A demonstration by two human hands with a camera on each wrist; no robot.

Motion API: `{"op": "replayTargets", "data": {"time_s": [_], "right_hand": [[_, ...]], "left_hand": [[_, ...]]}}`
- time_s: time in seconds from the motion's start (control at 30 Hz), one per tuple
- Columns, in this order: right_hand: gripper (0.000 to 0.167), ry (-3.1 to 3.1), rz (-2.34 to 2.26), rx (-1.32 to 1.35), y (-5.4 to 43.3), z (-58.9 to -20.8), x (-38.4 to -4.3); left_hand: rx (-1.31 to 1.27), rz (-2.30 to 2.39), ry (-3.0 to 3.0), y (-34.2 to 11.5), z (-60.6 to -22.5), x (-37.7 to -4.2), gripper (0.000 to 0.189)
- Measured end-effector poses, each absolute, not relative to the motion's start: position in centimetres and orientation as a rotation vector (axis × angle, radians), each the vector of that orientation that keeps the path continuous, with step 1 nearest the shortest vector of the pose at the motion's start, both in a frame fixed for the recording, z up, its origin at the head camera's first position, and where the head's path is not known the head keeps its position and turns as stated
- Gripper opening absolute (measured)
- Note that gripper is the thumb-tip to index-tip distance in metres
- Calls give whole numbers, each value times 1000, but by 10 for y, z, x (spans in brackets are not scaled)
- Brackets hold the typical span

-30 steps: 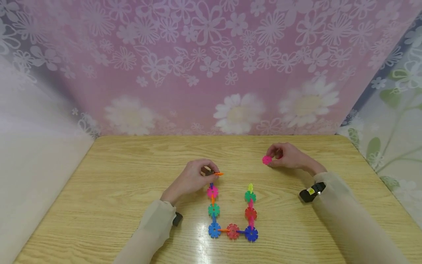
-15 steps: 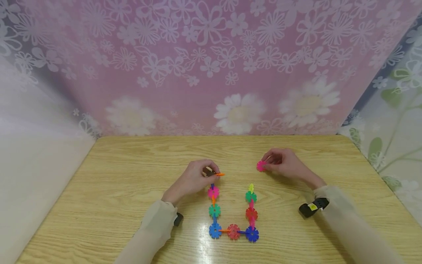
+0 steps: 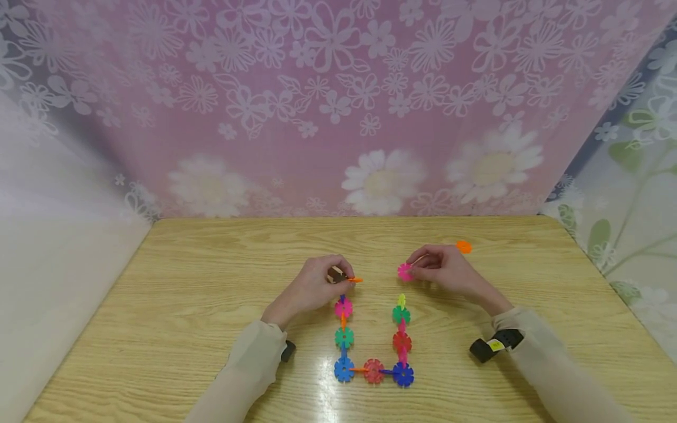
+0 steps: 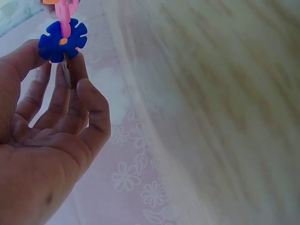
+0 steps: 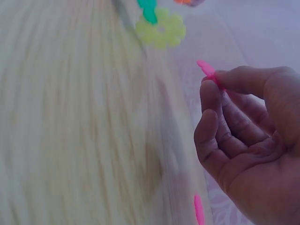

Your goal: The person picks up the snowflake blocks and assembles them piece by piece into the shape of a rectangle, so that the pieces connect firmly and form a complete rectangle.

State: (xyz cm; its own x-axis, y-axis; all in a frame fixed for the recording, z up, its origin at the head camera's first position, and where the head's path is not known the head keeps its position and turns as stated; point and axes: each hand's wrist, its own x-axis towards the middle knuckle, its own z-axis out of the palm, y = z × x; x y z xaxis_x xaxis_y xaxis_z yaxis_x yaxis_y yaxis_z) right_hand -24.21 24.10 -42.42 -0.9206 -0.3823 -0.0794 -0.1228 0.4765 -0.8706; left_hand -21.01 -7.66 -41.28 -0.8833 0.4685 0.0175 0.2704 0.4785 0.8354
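In the head view, my left hand (image 3: 314,286) pinches an orange notched disc (image 3: 358,280) at the top of the left column. A blue disc (image 4: 56,44) touches or nearly touches its thumb in the left wrist view. My right hand (image 3: 446,270) pinches a pink notched disc (image 3: 404,272) between thumb and fingers, above the table. Linked notched discs form a U: a light blue disc (image 3: 344,370) and a dark blue disc (image 3: 404,374) are its bottom corners. A yellow disc (image 3: 402,301) tops the right column, just below the pink disc.
A loose orange disc (image 3: 463,247) lies behind my right hand on the wooden table (image 3: 211,252). A pink sliver (image 5: 199,209) shows low in the right wrist view. Flowered cloth (image 3: 296,117) hangs along the table's back edge.
My right hand has moved left and slightly nearer with the pink disc, toward the right column's top. The loose orange disc has come into view behind it. My left hand has hardly moved.
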Motion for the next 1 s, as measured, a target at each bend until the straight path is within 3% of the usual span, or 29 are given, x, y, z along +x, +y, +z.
{"op": "replayTargets", "data": {"time_s": [1.0], "right_hand": [[29,2137,-1707,-293,179,-422,-223]], "left_hand": [[722,1309,2557,-74,-413,-214,6]]}}
